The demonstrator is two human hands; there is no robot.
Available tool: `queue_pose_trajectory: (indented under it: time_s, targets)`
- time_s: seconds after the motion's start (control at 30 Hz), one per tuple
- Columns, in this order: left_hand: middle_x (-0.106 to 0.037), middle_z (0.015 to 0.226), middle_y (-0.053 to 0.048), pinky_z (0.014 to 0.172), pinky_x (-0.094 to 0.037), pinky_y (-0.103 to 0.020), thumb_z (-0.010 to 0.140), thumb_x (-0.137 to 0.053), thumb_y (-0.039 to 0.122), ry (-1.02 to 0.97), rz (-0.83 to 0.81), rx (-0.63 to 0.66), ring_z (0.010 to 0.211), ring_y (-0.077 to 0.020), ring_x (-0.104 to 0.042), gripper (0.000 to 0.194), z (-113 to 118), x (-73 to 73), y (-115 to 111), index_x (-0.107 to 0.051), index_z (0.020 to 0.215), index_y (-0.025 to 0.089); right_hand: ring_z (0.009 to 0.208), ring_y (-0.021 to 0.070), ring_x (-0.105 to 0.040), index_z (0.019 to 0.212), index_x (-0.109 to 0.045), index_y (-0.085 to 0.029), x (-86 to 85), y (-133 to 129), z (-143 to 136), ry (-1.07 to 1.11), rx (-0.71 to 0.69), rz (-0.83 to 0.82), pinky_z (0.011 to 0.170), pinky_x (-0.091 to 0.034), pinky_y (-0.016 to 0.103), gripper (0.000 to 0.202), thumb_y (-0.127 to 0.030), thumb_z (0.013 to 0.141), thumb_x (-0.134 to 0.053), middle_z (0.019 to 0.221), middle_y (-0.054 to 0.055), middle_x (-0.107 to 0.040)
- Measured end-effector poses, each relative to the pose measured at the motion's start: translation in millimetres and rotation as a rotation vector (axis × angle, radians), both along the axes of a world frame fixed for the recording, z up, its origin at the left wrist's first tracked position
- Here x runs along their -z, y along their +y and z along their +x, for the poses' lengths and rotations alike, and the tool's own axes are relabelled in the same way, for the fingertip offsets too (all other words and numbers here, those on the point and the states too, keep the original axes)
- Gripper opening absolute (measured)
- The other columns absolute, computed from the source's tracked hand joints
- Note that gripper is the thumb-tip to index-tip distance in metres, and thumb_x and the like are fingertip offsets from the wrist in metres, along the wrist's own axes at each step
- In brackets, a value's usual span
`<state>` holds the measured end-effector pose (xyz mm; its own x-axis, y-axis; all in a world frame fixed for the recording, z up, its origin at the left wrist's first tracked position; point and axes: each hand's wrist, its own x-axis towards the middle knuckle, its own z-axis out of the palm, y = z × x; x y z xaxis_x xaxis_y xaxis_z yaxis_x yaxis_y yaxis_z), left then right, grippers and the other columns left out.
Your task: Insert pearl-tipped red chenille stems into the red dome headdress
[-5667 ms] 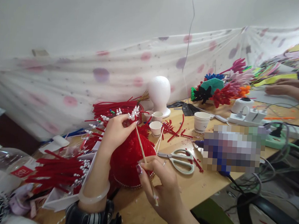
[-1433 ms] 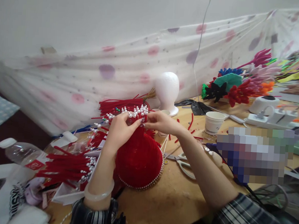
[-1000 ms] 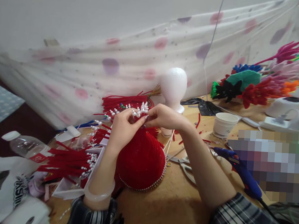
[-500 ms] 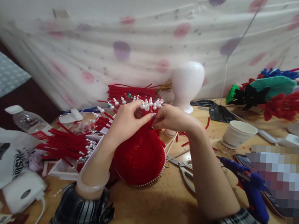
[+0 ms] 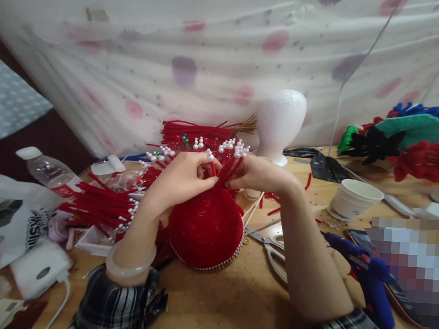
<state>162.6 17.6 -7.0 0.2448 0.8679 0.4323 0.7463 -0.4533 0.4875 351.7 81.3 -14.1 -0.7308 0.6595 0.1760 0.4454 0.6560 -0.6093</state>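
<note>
A red velvety dome [image 5: 206, 228] with a string of pearl beads along its lower rim stands on the table in front of me. Red chenille stems [image 5: 231, 169] tipped with white pearl beads rise from its top. My left hand [image 5: 189, 177] pinches one such stem between thumb and fingers at the top left of the dome. On the other side my right hand [image 5: 254, 174] is closed around several bead-tipped stems; its fingertips are partly hidden. Behind the hands, more bead-tipped stems and a bundle of plain red stems [image 5: 195, 133] lie.
Right of the dome are scissors [image 5: 273, 254], a blue glue gun [image 5: 369, 273] and a paper cup [image 5: 354, 200]. A white foam head [image 5: 281, 121] stands behind. Leftward are bead-tipped stems [image 5: 98, 204], a plastic bottle [image 5: 48, 174] and a white adapter [image 5: 42, 268].
The bead-tipped stems, bunched together before, are now spread into separate clusters. My left hand has moved slightly down and pinches a single stem apart from those at my right hand.
</note>
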Motion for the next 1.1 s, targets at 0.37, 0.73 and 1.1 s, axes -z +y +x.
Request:
queue_pose_trajectory:
  time_s: [0.37,0.73,1.1]
  targets:
    - [-0.059,0.059,0.005,0.057,-0.041,-0.026,0.068,-0.061,0.013,0.107,0.067,-0.018,0.053,-0.0116,-0.052,0.008,3.0,-0.4,-1.7,-0.059,0.064,0.021,0.06,0.0107,-0.05,0.068,-0.062,-0.017,2.2,4.6,0.3,0.034,-0.019,-0.056,0.056,-0.042,0.023,0.003,-0.019,0.068,-0.064,0.064,-0.004,-0.057]
    - [-0.052,0.06,0.005,0.056,-0.035,-0.026,0.07,-0.059,0.016,0.191,0.039,0.016,0.056,-0.0106,-0.047,0.01,-0.2,1.3,3.7,-0.054,0.063,0.019,0.064,0.012,-0.053,0.067,-0.059,-0.018,-0.9,0.5,-1.0,0.059,-0.026,-0.032,0.057,-0.043,0.023,0.007,-0.013,0.065,-0.063,0.068,-0.003,-0.061]
    - [-0.058,0.065,0.003,0.057,-0.039,-0.024,0.067,-0.06,0.013,0.174,-0.001,0.039,0.058,-0.0098,-0.052,0.008,-2.9,2.1,6.3,-0.065,0.072,0.017,0.077,0.0157,-0.061,0.084,-0.067,-0.016,-4.0,-1.0,-0.6,-0.002,0.027,-0.001,0.066,-0.047,0.024,0.018,-0.014,0.066,-0.064,0.086,0.0,-0.07]
